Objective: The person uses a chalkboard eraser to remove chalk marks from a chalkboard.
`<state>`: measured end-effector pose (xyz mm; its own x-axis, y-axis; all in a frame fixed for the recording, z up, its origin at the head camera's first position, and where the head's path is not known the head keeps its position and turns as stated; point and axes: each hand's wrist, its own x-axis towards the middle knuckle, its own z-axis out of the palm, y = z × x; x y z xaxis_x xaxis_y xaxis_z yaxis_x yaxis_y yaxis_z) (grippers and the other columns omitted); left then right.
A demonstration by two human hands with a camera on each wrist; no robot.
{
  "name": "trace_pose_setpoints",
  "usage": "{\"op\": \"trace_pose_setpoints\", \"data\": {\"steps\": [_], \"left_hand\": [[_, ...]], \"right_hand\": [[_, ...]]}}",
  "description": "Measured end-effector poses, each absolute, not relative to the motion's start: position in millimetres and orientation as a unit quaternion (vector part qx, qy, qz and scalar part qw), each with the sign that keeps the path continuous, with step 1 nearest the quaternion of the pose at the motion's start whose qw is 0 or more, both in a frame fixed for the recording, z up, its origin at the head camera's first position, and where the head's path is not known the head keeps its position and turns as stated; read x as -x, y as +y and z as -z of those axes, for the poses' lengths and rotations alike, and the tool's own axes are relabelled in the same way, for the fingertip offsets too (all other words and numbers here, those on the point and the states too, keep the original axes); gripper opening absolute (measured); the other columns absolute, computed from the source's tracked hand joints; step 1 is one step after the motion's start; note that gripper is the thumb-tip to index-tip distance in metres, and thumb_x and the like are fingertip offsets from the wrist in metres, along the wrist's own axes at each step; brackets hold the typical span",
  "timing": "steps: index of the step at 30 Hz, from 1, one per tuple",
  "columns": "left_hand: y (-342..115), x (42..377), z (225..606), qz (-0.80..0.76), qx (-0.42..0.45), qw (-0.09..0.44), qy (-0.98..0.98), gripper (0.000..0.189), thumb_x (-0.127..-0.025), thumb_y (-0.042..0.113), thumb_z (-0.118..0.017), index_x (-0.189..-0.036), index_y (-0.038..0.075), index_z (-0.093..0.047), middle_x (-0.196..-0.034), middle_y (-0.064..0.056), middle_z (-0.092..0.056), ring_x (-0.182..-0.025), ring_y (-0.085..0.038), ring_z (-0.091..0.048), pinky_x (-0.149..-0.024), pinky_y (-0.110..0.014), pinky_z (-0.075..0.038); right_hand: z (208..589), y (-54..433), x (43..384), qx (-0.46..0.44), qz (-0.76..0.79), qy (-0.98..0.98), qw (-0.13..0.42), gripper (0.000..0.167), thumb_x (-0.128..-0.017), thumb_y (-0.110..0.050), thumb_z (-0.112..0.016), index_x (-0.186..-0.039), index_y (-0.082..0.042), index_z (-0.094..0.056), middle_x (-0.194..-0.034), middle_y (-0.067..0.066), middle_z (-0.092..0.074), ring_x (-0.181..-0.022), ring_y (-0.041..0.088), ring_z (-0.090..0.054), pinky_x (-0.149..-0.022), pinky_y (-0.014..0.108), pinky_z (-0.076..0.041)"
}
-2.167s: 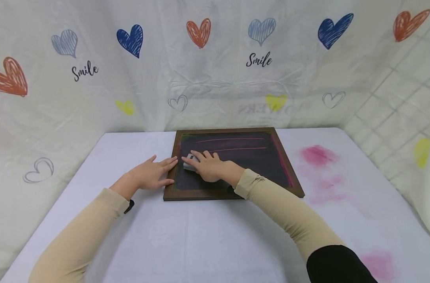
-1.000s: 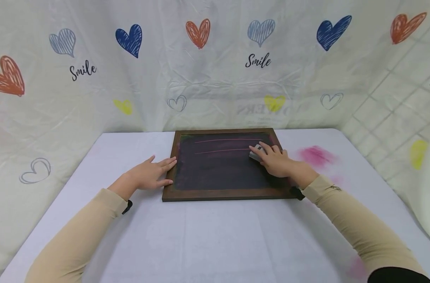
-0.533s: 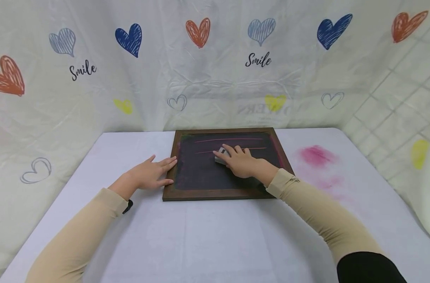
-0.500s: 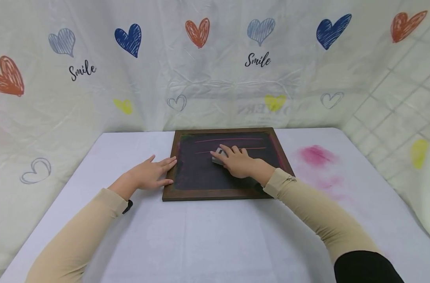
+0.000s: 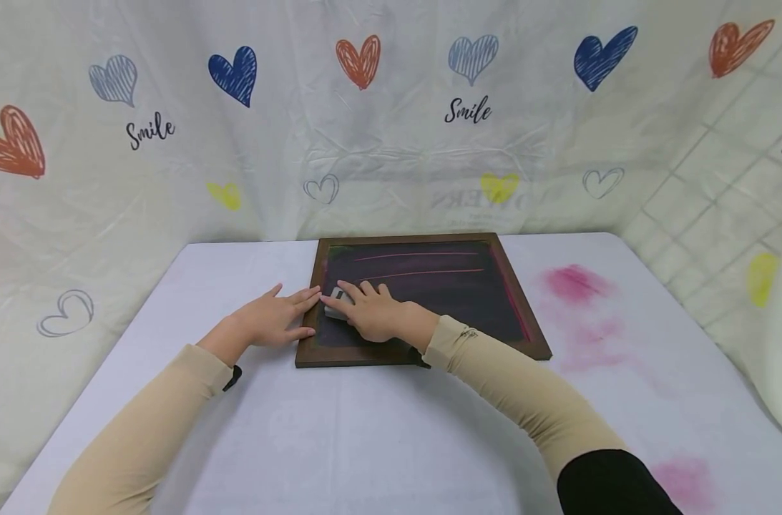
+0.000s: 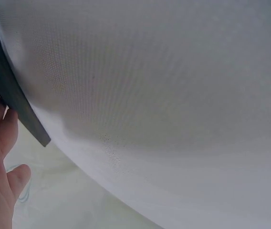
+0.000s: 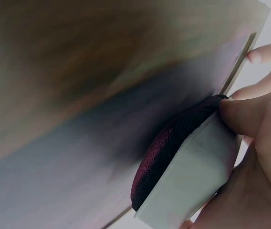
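A small blackboard (image 5: 468, 304) with a brown wooden frame lies on the white-covered table. Two long pink chalk lines (image 5: 423, 273) cross its upper half, with pink traces along the right edge. My right hand (image 5: 380, 316) grips a blackboard eraser (image 7: 190, 164) against the board's left side. The eraser has a pale grey body and a dark pad tinted pink, pad side towards the board. My left hand (image 5: 268, 318) rests with extended fingers on the frame's left edge; in the left wrist view its fingertips touch the frame's side (image 6: 16, 95).
Pink chalk smudges (image 5: 577, 284) mark the white tablecloth (image 5: 365, 443) right of the board, and another lies near the front right. Behind the table hangs a white curtain (image 5: 403, 200) printed with hearts and the word "Smile".
My right hand has swept the eraser rightward across the board, then back left to its left side. The left hand has stayed on the frame. Both pink lines look the same.
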<state>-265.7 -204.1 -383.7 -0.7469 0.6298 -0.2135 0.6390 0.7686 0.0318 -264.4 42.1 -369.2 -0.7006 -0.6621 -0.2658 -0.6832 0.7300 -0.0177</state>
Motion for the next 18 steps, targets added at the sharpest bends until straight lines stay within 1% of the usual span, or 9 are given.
{"op": "trace_pose_setpoints", "data": {"steps": [4,8,12,15,18], "left_hand": [[-204,265,384,0.019,-0.341,0.106,0.934,0.078,-0.105,0.051,-0.051,-0.161,0.002,-0.029,-0.168,-0.014,-0.024,-0.138,-0.033,-0.05,-0.118,-0.068,-0.014],[-204,265,384,0.02,-0.34,0.108,0.934,0.078,-0.105,0.051,-0.051,-0.162,0.002,-0.027,-0.168,-0.014,-0.024,-0.142,-0.032,-0.046,-0.119,-0.067,-0.013],[-205,265,384,0.019,-0.34,0.106,0.934,0.078,-0.106,0.049,-0.052,-0.162,0.002,-0.026,-0.168,-0.014,-0.023,-0.143,-0.031,-0.044,-0.119,-0.067,-0.013],[-205,265,384,0.018,-0.344,0.106,0.933,0.078,-0.106,0.049,-0.051,-0.162,0.001,-0.025,-0.168,-0.014,-0.023,-0.142,-0.031,-0.045,-0.119,-0.067,-0.013],[-205,264,383,0.017,-0.346,0.108,0.932,0.077,-0.107,0.049,-0.05,-0.162,0.001,-0.025,-0.168,-0.015,-0.022,-0.142,-0.032,-0.045,-0.119,-0.067,-0.012]], "right_hand": [[370,44,263,0.367,-0.038,0.921,0.124,0.065,-0.112,-0.028,-0.042,-0.166,-0.037,-0.008,-0.172,0.006,-0.007,-0.15,0.034,-0.025,-0.114,0.056,-0.032],[371,60,270,0.358,-0.025,0.926,0.119,0.062,-0.113,-0.028,-0.04,-0.167,-0.036,-0.01,-0.172,0.007,-0.008,-0.148,0.035,-0.028,-0.112,0.056,-0.033],[371,86,278,0.339,-0.012,0.934,0.117,0.061,-0.113,-0.028,-0.042,-0.167,-0.032,-0.013,-0.171,0.01,-0.009,-0.144,0.036,-0.031,-0.104,0.055,-0.038],[371,111,282,0.318,0.006,0.941,0.119,0.063,-0.112,-0.027,-0.043,-0.167,-0.029,-0.013,-0.171,0.012,-0.008,-0.142,0.038,-0.032,-0.098,0.053,-0.038],[372,139,286,0.299,0.038,0.946,0.116,0.064,-0.112,-0.025,-0.045,-0.167,-0.027,-0.013,-0.171,0.014,-0.008,-0.14,0.04,-0.032,-0.097,0.055,-0.037]]}}
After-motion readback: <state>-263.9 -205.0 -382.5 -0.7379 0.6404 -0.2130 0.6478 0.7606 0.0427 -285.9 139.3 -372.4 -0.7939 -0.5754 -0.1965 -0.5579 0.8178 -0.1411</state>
